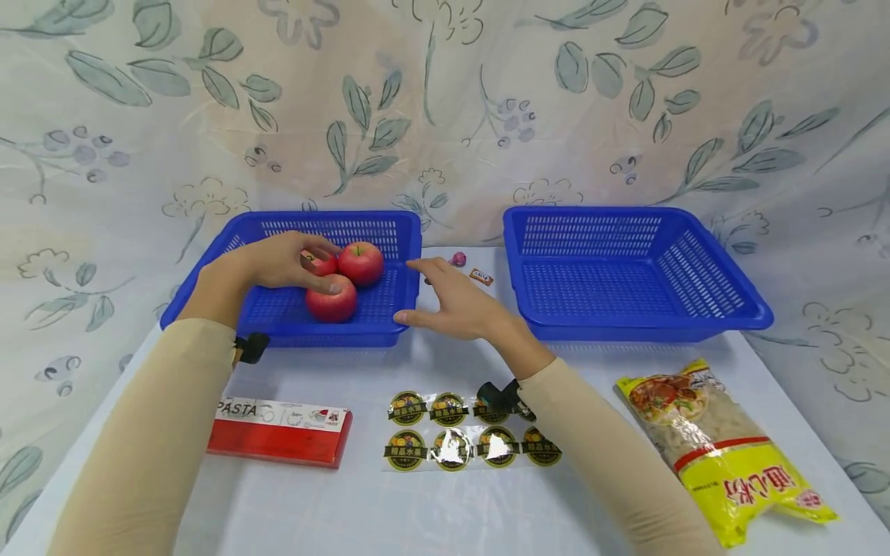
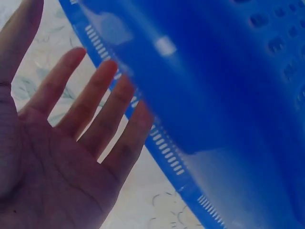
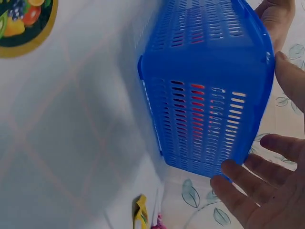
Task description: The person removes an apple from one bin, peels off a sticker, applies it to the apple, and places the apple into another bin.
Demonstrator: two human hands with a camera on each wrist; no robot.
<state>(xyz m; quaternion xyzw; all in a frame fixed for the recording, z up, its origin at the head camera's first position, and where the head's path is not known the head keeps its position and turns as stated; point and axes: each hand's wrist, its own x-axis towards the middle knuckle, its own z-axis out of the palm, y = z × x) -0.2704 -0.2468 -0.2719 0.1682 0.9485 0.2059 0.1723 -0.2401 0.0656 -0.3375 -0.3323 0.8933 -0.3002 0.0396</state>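
Left of centre in the head view, the left hand (image 1: 278, 261) reaches into the left blue basket (image 1: 389, 328) with fingers spread loosely over three red apples (image 1: 361, 262), its fingertips on the small rear one, gripping nothing. The right hand (image 1: 455, 301) lies open with straight fingers just beside that basket's right rim, thumb near its front corner. An empty second blue basket (image 1: 723, 324) sits at centre right, with a pasta box (image 1: 281, 432), a sticker sheet (image 1: 452, 440) and a yellow noodle bag (image 1: 723, 448) on the worktop (image 1: 417, 517) along the lower frame.

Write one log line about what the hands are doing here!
left hand: open, over apples in left basket | right hand: open, at basket's right rim | right basket: holds nothing
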